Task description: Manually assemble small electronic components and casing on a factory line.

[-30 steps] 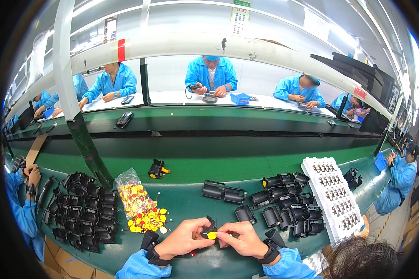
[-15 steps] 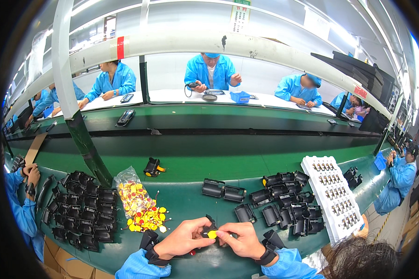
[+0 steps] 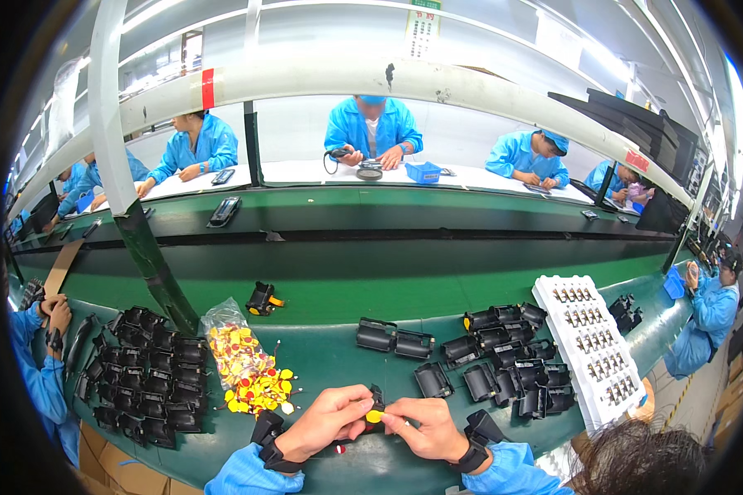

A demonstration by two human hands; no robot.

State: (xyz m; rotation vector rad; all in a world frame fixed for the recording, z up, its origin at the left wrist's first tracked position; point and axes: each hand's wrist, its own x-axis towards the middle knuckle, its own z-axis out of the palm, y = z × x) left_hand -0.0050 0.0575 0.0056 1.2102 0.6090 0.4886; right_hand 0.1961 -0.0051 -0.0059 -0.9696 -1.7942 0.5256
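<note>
Near the front edge of the bench, my left hand [image 3: 326, 425] is closed around a small black plastic housing [image 3: 377, 393], most of which its fingers hide. A round yellow disc [image 3: 375, 416] shows against the housing. My right hand [image 3: 429, 427] pinches at the disc's right side with thumb and forefinger. Just under my left hand lies a small red and white piece [image 3: 340, 450]. Left of my hands, yellow and red discs [image 3: 260, 389] spill from a clear plastic bag [image 3: 224, 315].
Rows of black housings [image 3: 144, 375] lie at the left, and more black housings [image 3: 504, 355] at the right beside a white tray [image 3: 590, 346] of small metal parts. A housing with a yellow strip [image 3: 264, 299] sits farther back. Co-workers in blue sit across the green conveyor [image 3: 371, 280].
The black housing has tipped up a little between my hands, and the yellow disc sits slightly more to the left. The co-worker opposite has lowered a raised hand to the table.
</note>
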